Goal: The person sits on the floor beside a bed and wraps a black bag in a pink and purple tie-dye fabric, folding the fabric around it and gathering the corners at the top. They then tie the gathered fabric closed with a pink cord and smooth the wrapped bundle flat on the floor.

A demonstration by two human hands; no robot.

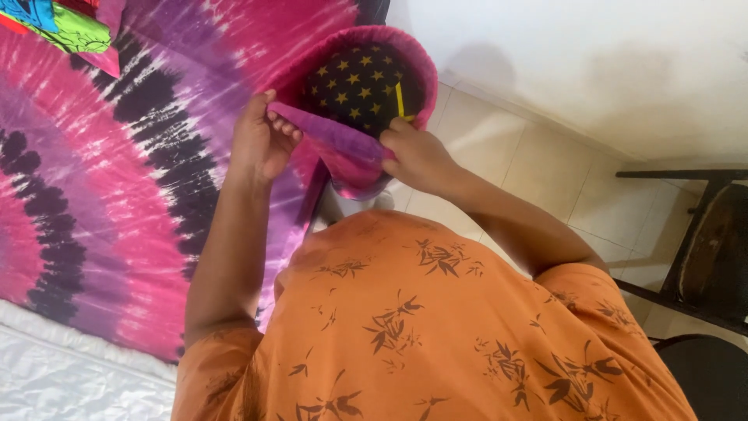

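A pink, purple and black tie-dye sheet covers the bed on the left. Its corner is lifted and folded back, forming a pocket over a dark pillow or mattress corner patterned with yellow stars. My left hand pinches the near edge of that lifted fabric on its left side. My right hand grips the same edge on its right side, next to a thin yellow strip. Both arms reach forward from my orange leaf-print shirt.
A white quilted mattress surface shows at the bottom left. Bright green and blue cloth lies at the top left. Pale floor tiles and a white wall are on the right, with a dark metal chair frame.
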